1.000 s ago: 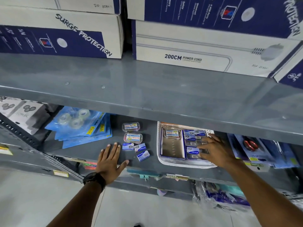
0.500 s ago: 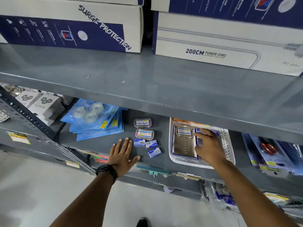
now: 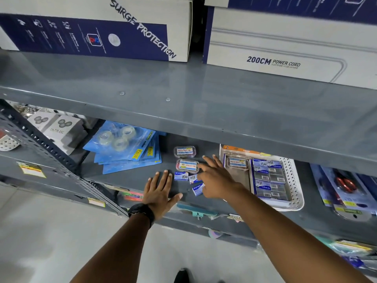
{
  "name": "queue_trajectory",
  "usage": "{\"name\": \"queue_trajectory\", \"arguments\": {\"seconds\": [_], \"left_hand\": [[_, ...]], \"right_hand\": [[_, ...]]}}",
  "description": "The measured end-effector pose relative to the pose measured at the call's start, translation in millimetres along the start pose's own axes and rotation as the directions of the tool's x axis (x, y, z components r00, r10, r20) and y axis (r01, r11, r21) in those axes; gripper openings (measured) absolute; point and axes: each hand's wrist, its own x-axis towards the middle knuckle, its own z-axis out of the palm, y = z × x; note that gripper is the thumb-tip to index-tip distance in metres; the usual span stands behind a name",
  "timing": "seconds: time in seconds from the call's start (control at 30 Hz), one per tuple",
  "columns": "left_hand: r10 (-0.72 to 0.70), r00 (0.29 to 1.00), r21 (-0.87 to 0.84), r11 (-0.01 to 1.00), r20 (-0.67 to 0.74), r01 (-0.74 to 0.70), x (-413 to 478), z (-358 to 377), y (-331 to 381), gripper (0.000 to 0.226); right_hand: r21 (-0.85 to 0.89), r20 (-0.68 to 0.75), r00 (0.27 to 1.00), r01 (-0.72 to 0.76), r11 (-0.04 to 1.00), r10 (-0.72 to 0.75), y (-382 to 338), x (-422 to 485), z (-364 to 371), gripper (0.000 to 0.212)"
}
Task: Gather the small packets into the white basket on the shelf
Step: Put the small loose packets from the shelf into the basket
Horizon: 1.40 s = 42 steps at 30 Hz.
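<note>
Three small blue-and-white packets lie loose on the grey shelf: one (image 3: pixel 181 176) by my left fingertips, one (image 3: pixel 193 178) partly under my right hand, one (image 3: pixel 197 189) nearer the shelf's front. Two clear plastic cases (image 3: pixel 185 151) (image 3: pixel 187 165) sit just behind them. The white perforated basket (image 3: pixel 296 180) stands to the right and holds several blue packets (image 3: pixel 267 176) and a clear case (image 3: pixel 236 162). My left hand (image 3: pixel 160 193) rests flat on the shelf, fingers spread. My right hand (image 3: pixel 215 177) hovers over the loose packets, fingers apart, holding nothing.
A stack of blue tape blister cards (image 3: pixel 124 148) lies at the left of the shelf, with grey boxes (image 3: pixel 55 127) beyond. Carded scissors (image 3: pixel 344 186) lie right of the basket. The upper shelf (image 3: pixel 183 103) overhangs closely and carries large surge-protector boxes (image 3: pixel 98 35).
My right hand has left the basket and moved left over the loose packets. My left hand has stayed flat on the shelf. The camera has shifted so the scene sits further right.
</note>
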Motion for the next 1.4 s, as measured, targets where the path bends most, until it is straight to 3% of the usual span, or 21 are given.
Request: {"name": "queue_trajectory", "arguments": {"seconds": [0.1,0.4,0.53,0.63,0.7,0.87,1.2,1.4], "left_hand": [[-0.003,1.0,-0.011,1.0,-0.007,0.002,-0.2,-0.1,0.2,0.093],[-0.001,1.0,-0.017,1.0,-0.014,0.001,-2.9,-1.7,1.1,0.094],[-0.001,1.0,-0.035,0.999,-0.01,0.0,-2.0,-0.3,-0.3,0.096],[0.0,1.0,-0.027,1.0,-0.012,0.0,0.1,0.9,-0.4,0.096],[0.003,1.0,-0.013,1.0,-0.009,-0.003,0.1,2.0,-0.4,0.095],[-0.001,1.0,-0.025,1.0,0.001,0.001,-0.8,1.7,0.4,0.096],[-0.01,1.0,-0.022,1.0,-0.005,0.01,-1.3,-2.2,2.5,0.101],[-0.013,1.0,-0.019,1.0,0.006,0.013,0.1,2.1,0.1,0.097]], "right_hand": [[-0.064,0.047,0.999,0.015,0.998,-0.012,-5.5,0.8,5.7,0.055],[-0.079,0.004,0.999,0.036,0.996,-0.036,-6.0,-5.8,8.6,0.043],[0.038,-0.118,0.993,0.032,0.999,-0.028,-10.9,-17.1,-4.6,0.039],[0.165,-0.319,0.943,-0.044,0.985,0.095,7.4,-40.6,-20.7,0.028],[0.213,-0.374,0.904,-0.136,0.968,0.209,35.8,-62.0,-26.0,0.028],[0.245,-0.212,0.885,-0.362,0.899,0.414,117.9,-117.2,-15.5,0.034],[0.184,0.067,0.932,-0.363,0.913,0.357,152.6,-135.2,29.6,0.041],[0.362,-0.051,0.902,-0.384,0.849,0.43,149.4,-133.9,17.9,0.052]]}}
